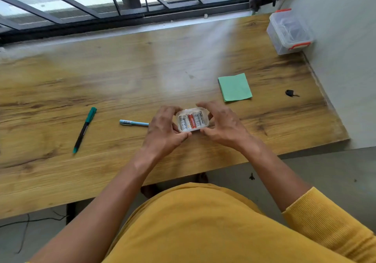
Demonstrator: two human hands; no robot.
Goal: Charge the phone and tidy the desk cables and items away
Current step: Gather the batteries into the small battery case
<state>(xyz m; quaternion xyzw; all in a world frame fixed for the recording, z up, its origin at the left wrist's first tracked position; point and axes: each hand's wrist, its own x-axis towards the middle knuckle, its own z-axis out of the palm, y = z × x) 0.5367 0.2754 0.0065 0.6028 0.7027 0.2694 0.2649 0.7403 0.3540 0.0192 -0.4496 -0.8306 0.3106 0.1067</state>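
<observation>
A small clear plastic case (192,121) with several batteries lying side by side sits near the front middle of the wooden desk (142,75). My left hand (162,129) grips its left side with curled fingers and thumb. My right hand (221,124) grips its right side, fingers over the far edge and thumb at the near edge. No phone or cable on the desk is visible.
A light blue pen (133,122) lies just left of my left hand, a green and black marker (85,129) farther left. A green sticky-note pad (235,87) and a small black key (290,93) lie to the right. A clear lidded box with orange clips (289,31) stands at the back right corner.
</observation>
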